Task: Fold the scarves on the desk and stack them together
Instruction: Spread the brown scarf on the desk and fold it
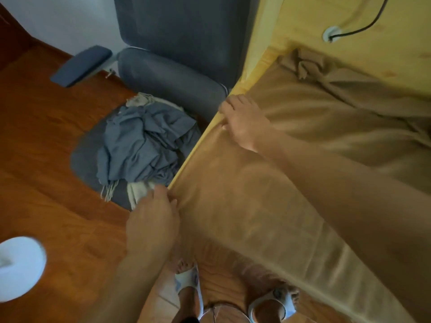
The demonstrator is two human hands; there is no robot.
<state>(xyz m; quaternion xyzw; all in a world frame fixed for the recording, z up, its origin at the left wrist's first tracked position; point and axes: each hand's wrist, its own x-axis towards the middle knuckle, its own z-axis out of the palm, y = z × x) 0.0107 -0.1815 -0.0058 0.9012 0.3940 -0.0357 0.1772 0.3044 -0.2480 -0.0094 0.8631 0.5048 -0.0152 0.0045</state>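
Head view, desk [377, 38]: one, pale wood.
Tan scarf [268, 183]: one, spread over the desk's near edge.
Chair [172, 73]: one, beside the desk, carrying one crumpled blue scarf [144, 145].
Hands: two; left hand [152, 220] and right hand [242, 122] each pinched the tan scarf's edge along the desk's side.

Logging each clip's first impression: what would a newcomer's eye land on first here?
The tan scarf spread across the wooden desk, with the left hand and right hand gripping its edge along the desk's side. Next, the crumpled blue-grey scarf heaped on the grey chair to the left.
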